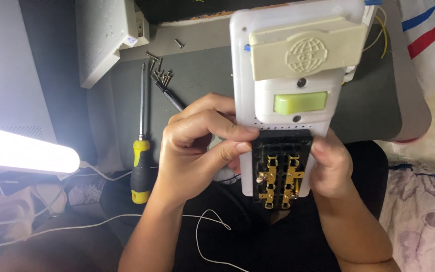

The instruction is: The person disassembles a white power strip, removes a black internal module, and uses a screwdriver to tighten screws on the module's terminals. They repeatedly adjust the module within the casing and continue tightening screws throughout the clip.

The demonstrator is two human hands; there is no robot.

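A white plastic appliance housing [288, 60] is held upright in front of me, with a beige embossed cover and a yellow-green rectangular window on it. At its lower end sits a black socket block [281, 168] with brass contact strips. My left hand [197, 146] pinches the block's left edge with thumb and fingers. My right hand [331, 168] grips the block's right edge and the housing's side.
A screwdriver [141, 146] with a yellow-black handle lies on the grey work surface, with several loose screws [161, 74] beyond its tip. A white panel [104, 35] lies at the back left. A bright lamp tube [23, 151] glows at left. Thin white wire [212, 221] crosses my lap.
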